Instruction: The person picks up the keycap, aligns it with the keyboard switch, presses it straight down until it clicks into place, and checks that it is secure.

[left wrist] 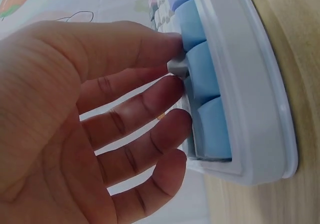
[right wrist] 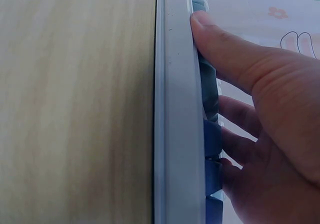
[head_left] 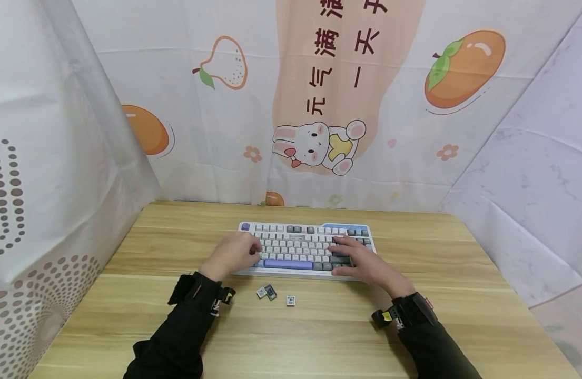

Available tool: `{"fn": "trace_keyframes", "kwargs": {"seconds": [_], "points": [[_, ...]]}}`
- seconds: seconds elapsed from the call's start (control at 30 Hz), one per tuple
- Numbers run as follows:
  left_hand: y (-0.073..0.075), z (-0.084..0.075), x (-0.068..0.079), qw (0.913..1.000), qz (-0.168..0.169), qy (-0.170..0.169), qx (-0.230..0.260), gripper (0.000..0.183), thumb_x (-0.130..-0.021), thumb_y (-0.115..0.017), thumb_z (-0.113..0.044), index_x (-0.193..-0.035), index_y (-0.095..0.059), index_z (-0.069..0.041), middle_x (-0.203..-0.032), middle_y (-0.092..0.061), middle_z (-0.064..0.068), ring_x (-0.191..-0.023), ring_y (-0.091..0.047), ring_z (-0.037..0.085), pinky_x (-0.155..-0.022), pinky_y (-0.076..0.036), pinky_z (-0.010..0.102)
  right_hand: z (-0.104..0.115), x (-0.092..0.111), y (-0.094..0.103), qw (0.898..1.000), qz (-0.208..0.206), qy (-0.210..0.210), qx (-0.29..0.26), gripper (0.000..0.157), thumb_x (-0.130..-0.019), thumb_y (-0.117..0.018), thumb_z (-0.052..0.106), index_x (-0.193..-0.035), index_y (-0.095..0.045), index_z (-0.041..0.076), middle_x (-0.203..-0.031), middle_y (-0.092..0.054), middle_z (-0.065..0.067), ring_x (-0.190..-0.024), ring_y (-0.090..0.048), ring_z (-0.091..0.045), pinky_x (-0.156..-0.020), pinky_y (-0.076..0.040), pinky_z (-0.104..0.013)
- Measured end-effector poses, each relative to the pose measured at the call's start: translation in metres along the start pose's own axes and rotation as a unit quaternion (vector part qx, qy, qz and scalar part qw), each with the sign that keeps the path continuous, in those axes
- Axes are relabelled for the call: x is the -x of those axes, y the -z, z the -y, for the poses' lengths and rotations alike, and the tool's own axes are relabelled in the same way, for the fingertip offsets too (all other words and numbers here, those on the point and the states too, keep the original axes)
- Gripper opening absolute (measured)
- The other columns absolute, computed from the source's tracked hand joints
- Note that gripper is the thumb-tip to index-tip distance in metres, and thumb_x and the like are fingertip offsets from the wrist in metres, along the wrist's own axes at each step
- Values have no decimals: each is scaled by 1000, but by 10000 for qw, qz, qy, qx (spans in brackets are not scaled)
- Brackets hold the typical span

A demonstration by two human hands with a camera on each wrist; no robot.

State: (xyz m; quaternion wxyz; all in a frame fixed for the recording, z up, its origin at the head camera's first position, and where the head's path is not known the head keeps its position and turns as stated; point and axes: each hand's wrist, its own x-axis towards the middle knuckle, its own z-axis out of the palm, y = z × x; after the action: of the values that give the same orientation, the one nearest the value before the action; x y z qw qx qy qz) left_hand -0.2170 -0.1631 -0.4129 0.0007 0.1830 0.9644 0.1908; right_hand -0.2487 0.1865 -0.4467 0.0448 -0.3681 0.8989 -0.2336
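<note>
A white keyboard (head_left: 291, 277) with white, grey and blue keys and a purple space bar (head_left: 288, 264) lies on the wooden table. At its left end, my left hand (head_left: 231, 255) pinches a grey keycap (left wrist: 177, 66) between thumb and index finger. This keycap sits right beside the blue keys (left wrist: 202, 71) of the bottom row; the other fingers are bent loosely along the keyboard's side. Spread over the right-hand keys, my right hand (head_left: 366, 263) rests on the keyboard, its thumb (right wrist: 215, 31) at the front edge.
Three loose keycaps lie on the table in front of the keyboard: a light one (head_left: 261, 292), a dark one (head_left: 270, 292) touching or overlapping it, and another light one (head_left: 291, 301) farther right. A printed cloth (head_left: 224, 158) hangs behind the table (head_left: 414, 237).
</note>
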Motion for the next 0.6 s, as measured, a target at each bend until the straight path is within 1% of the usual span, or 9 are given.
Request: {"fn": "trace_keyframes", "kwargs": {"seconds": [0.17, 0.33, 0.43, 0.53, 0.6], "points": [[0, 1, 1, 9999, 68, 68, 53, 5, -81, -72, -18, -82, -73, -14, -75, -62, -9, -70, -52, 9, -66, -45, 31, 0, -1, 0, 10000, 29, -30, -2, 64, -83, -67, 41, -136, -52, 9, -148, -34, -19, -136, -24, -42, -105, -25, -57], [-1, 1, 0, 9996, 134, 206, 105, 4, -81, -73, -17, -84, -74, -14, -78, -64, -8, -73, -54, 9, -69, -46, 32, 1, 0, 1, 10000, 50, -39, -18, 64, -83, -67, 42, -136, -52, 9, -149, -34, -19, -136, -23, -42, -105, -25, -57], [1, 0, 1, 9995, 216, 210, 87, 7, -82, -71, -11, -86, -75, -14, -81, -66, -5, -74, -55, 9, -70, -47, 32, 1, 0, 1, 10000, 47, -36, -41, 64, -83, -67, 41, -136, -52, 9, -149, -34, -19, -136, -24, -42, -105, -25, -57], [5, -4, 4, 9989, 462, 109, -62, 15, -81, -66, -2, -82, -74, -14, -79, -64, -5, -69, -51, 11, -62, -43, 29, 0, 0, 1, 10000, 32, -31, -36, 64, -84, -67, 42, -136, -52, 9, -148, -35, -19, -136, -24, -42, -105, -26, -56], [8, -7, 5, 9976, 673, 15, -139, 18, -77, -62, 3, -72, -69, -13, -71, -57, -3, -62, -46, 13, -56, -36, 28, 0, 1, 1, 10000, 22, -49, -40, 64, -84, -66, 42, -136, -52, 9, -148, -35, -19, -136, -24, -41, -105, -27, -56]]}}
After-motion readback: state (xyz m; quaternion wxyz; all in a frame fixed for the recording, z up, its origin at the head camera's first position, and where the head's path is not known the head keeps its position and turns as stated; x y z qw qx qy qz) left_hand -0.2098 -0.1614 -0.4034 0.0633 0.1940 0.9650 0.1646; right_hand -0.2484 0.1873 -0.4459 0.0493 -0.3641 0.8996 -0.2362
